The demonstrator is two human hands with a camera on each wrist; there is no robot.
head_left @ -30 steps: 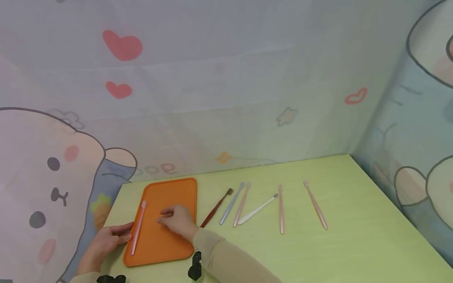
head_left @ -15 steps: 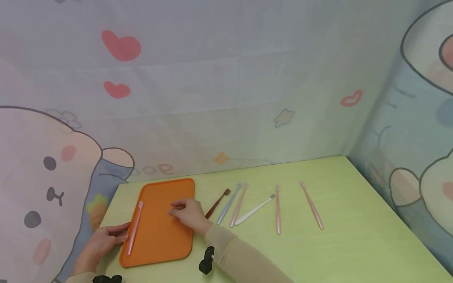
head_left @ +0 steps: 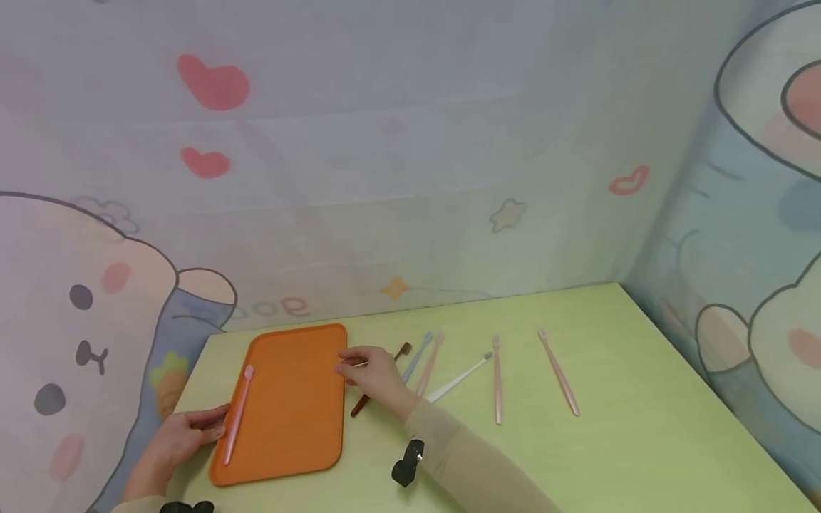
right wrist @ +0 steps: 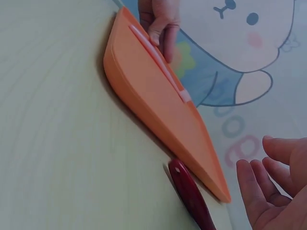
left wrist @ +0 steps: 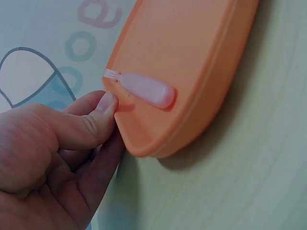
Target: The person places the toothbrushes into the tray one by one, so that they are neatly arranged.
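Observation:
An orange tray (head_left: 295,420) lies on the left part of the table, with a pink toothbrush (head_left: 237,417) along the inside of its left edge. My left hand (head_left: 176,442) pinches that left edge, thumb at the rim beside the toothbrush. Over the tray's right edge hovers my right hand (head_left: 381,377), its thumb and fingers apart and holding nothing in the right wrist view. Under it lies a dark red toothbrush (right wrist: 189,194), partly hidden by the hand in the head view.
To the right, on the green table (head_left: 616,456), lie a blue toothbrush (head_left: 420,353), a white toothbrush (head_left: 458,379) and several pink toothbrushes, including one pink toothbrush (head_left: 497,385) in the middle and another pink toothbrush (head_left: 560,374) farthest right. A cartoon-printed cloth (head_left: 398,235) stands behind.
My right hand has moved right, from over the middle of the tray to its right edge and the dark red toothbrush. My left hand stays at the tray's left edge.

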